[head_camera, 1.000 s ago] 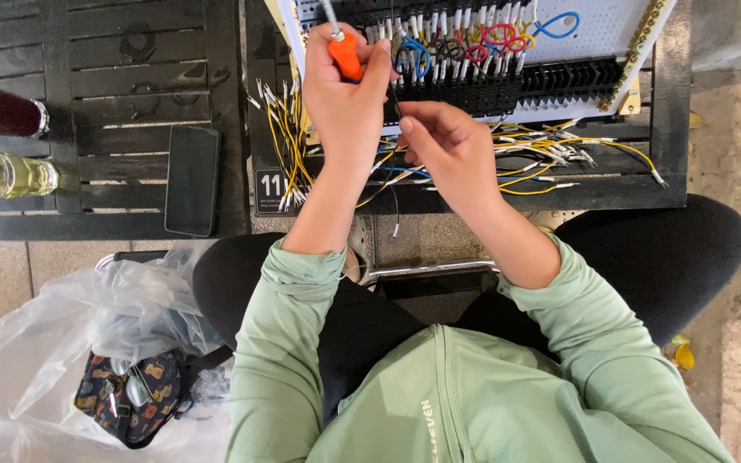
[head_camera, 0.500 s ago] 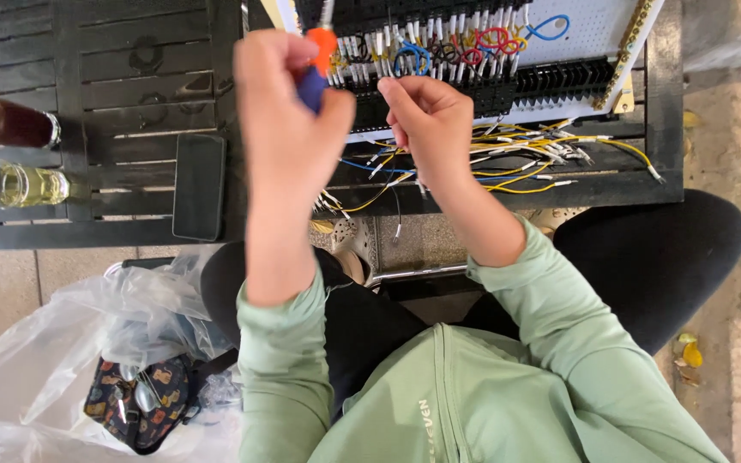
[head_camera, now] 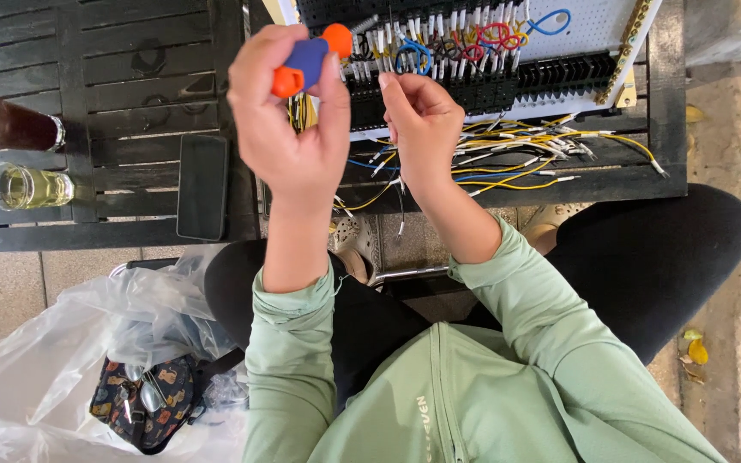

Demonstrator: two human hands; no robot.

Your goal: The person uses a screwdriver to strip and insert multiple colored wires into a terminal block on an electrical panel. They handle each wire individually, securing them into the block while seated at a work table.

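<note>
Left hand (head_camera: 295, 137): lifted up, squeezed tight around a small screwdriver with a blue and orange handle (head_camera: 309, 58).
Right hand (head_camera: 418, 120): fingertips pinched together near the black strip of wire clips (head_camera: 508, 86); it looks like it holds a thin wire end, but I cannot tell for sure.
Wiring board: a white board with holes (head_camera: 593, 30) lies on the dark slatted table (head_camera: 113, 94), covered in yellow, blue and red wires (head_camera: 516, 167).
Step now: I think a wire is being set into a clip.
Next move: the tool tip must come down right onto the small clip, slow and steady.
In the way: many loose wires crowd that spot.
Around: a black phone (head_camera: 202, 187), a glass of yellow drink (head_camera: 27, 186), a dark bottle (head_camera: 6, 127), a clear plastic bag (head_camera: 62, 343).
</note>
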